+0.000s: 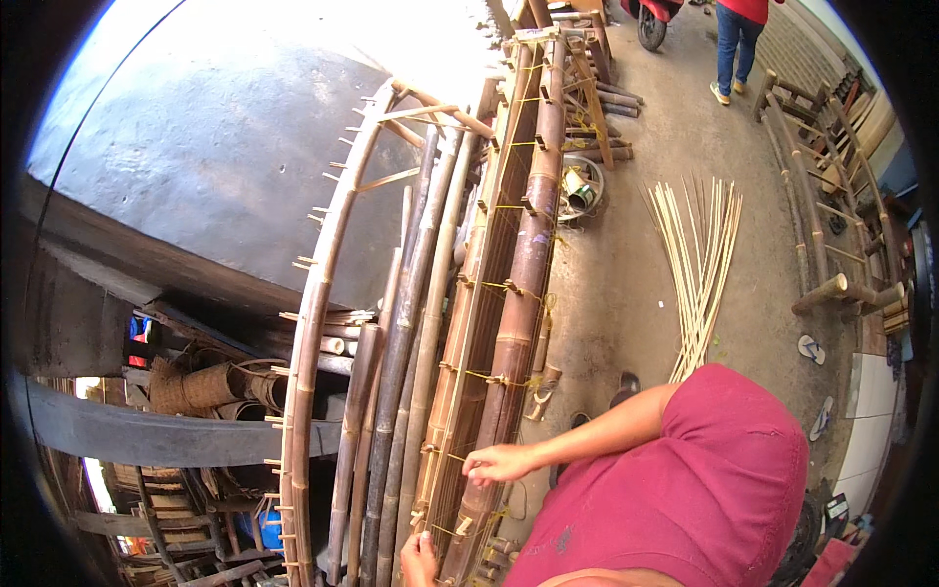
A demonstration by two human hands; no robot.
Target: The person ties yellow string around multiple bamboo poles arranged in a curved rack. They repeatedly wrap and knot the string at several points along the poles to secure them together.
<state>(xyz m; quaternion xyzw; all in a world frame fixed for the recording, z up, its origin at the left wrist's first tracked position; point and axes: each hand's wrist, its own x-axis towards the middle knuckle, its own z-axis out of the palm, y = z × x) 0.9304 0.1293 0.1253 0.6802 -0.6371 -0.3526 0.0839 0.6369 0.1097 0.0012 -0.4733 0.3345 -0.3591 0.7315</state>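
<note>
A long bamboo frame runs away from me, with two thick brown bamboo poles [516, 338] and thin dark strips [479, 391] lying lengthwise between them. Short wooden pegs [511, 287] and yellow cords [486, 376] cross it at intervals. My right hand [501, 464] is over the right pole at the near end, fingers curled beside a yellow cord; what they hold is hidden. At the lower edge, my left hand [419, 562] is by the left pole, just below a small peg [419, 519]. Its fingers look closed and are partly cut off.
Pale thin sticks [696, 274] lie fanned on the floor at right. Bamboo poles [401, 391] and a curved pegged bamboo piece [318, 284] lean at left. A basin [583, 188] sits beside the frame. Beyond are a person in blue jeans [738, 44], a red motorbike [652, 20] and a bamboo rack [831, 196].
</note>
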